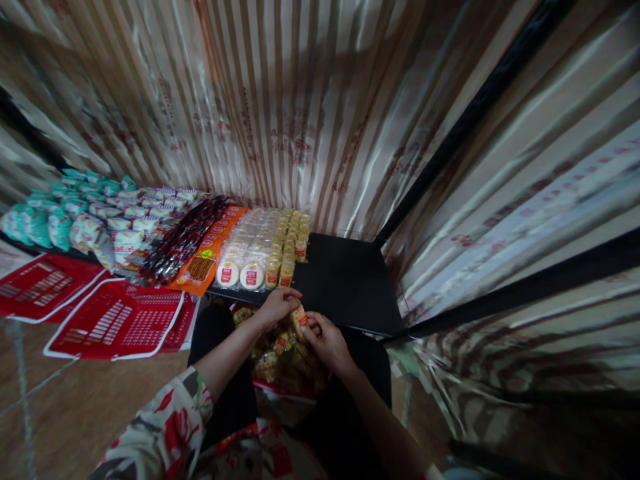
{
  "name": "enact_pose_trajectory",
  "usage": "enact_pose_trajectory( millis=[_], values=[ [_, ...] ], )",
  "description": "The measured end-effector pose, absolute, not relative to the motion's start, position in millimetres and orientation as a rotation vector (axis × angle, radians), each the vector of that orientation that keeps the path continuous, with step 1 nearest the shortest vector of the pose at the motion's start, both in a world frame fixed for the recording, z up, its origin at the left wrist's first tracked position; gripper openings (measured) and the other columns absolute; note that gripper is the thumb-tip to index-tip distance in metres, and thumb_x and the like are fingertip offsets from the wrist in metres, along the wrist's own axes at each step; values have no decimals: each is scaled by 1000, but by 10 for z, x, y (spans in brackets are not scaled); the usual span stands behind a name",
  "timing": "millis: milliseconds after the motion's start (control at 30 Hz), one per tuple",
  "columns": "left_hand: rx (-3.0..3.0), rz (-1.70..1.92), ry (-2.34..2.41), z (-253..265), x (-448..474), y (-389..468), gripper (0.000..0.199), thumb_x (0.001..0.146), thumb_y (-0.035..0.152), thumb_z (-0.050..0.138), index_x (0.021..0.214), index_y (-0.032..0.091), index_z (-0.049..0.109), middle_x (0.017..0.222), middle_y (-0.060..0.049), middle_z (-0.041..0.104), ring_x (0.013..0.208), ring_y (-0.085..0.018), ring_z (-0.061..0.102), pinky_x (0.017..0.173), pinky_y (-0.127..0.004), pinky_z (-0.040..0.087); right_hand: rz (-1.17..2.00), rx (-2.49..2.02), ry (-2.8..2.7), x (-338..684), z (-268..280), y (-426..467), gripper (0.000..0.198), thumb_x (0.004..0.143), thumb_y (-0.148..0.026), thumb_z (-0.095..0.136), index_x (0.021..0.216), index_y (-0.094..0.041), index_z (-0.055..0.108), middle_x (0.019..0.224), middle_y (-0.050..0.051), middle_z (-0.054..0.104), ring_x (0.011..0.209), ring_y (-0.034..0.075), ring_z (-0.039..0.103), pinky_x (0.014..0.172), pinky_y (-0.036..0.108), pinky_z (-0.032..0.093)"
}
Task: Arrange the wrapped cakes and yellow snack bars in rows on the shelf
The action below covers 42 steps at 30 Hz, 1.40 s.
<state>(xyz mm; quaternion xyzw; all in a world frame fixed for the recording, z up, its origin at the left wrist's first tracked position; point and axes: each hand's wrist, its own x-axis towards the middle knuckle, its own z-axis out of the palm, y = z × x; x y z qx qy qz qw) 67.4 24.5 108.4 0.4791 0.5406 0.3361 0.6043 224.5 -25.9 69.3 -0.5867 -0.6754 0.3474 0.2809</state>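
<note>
Between my two hands is a small yellow snack packet (299,315) with an orange-red label. My right hand (327,340) pinches it from the right. My left hand (277,307) is closed at its upper left edge, its fingertips bent; whether they grip the packet I cannot make out. Below, a red-rimmed container of similar yellow packets (280,363) sits between my knees. Just beyond my hands, rows of yellow packets (287,270) stand on the black shelf (345,280), next to rows of round white packaged cakes (252,275).
Left along the shelf lie an orange packet (200,270), dark red packets (185,237), white bags (133,223) and teal bags (60,227). Red baskets (120,317) are at the lower left. A striped plastic sheet (320,120) hangs behind, with a black post (450,133) at right.
</note>
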Motion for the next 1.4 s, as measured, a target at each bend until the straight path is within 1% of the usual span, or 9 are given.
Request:
enact_pose_trajectory(
  millis=[233, 300, 400, 467, 533, 733, 867, 1100, 1400],
  values=[
    [1280, 767, 1197, 1191, 932, 447, 19, 71, 18, 55, 88, 13, 62, 64, 3, 56, 57, -7, 49, 57, -19, 41, 1065, -1506, -1594, 2394, 705, -75, 29, 70, -38, 57, 92, -19, 63, 82, 1, 60, 55, 9, 53, 54, 22, 45],
    [1369, 828, 1246, 1209, 1003, 484, 24, 74, 23, 54, 95, 12, 60, 74, -1, 60, 65, -10, 54, 64, -23, 45, 1078, -1508, -1501, 2419, 729, 14, 30, 70, -40, 58, 90, -18, 61, 78, 1, 61, 50, 9, 50, 50, 21, 43],
    [1566, 1020, 1406, 1184, 1100, 446, 32, 78, 25, 51, 107, 15, 57, 100, -8, 61, 91, -17, 56, 79, -30, 48, 1019, -1488, -1438, 2441, 758, 205, 30, 68, -42, 58, 86, -17, 59, 74, 1, 62, 51, 10, 51, 52, 22, 44],
    [1677, 1147, 1496, 1107, 1158, 373, 33, 80, 25, 47, 111, 17, 56, 114, -11, 56, 108, -21, 50, 90, -35, 44, 976, -1487, -1421, 2445, 749, 364, 30, 69, -41, 57, 86, -17, 58, 76, 2, 63, 54, 11, 54, 54, 23, 46],
    [1744, 1174, 1496, 987, 1216, 308, 33, 82, 24, 43, 112, 17, 56, 119, -11, 55, 114, -22, 47, 100, -39, 38, 954, -1492, -1413, 2435, 712, 537, 28, 70, -41, 55, 87, -18, 57, 78, 3, 64, 58, 13, 57, 57, 25, 47],
    [1554, 1015, 1529, 692, 1351, 411, 46, 83, 25, 39, 126, 11, 48, 137, -14, 43, 129, -23, 36, 111, -40, 26, 892, -1518, -1443, 2329, 538, 1020, 26, 73, -40, 52, 88, -19, 55, 81, 4, 65, 62, 15, 62, 63, 28, 50],
    [1407, 983, 1519, 645, 1387, 595, 52, 85, 27, 37, 133, 6, 38, 144, -16, 33, 134, -22, 28, 114, -38, 18, 834, -1550, -1499, 2270, 485, 1240, 27, 72, -39, 51, 89, -18, 56, 82, 4, 65, 62, 15, 61, 64, 28, 49],
    [1264, 1068, 1500, 512, 1424, 767, 56, 85, 26, 37, 138, 7, 29, 147, -13, 27, 137, -18, 22, 115, -35, 13, 700, -1603, -1555, 2182, 440, 1441, 26, 72, -35, 52, 89, -17, 61, 88, 6, 62, 58, 13, 58, 62, 28, 49],
    [1176, 1161, 1415, 442, 1442, 860, 52, 88, 28, 35, 138, 14, 30, 148, -8, 26, 137, -17, 20, 115, -35, 11, 770, -1503, -1495, 2132, 409, 1425, 38, 75, -32, 48, 108, -15, 58, 101, 9, 59, 64, 14, 60, 64, 29, 51]
  ],
)
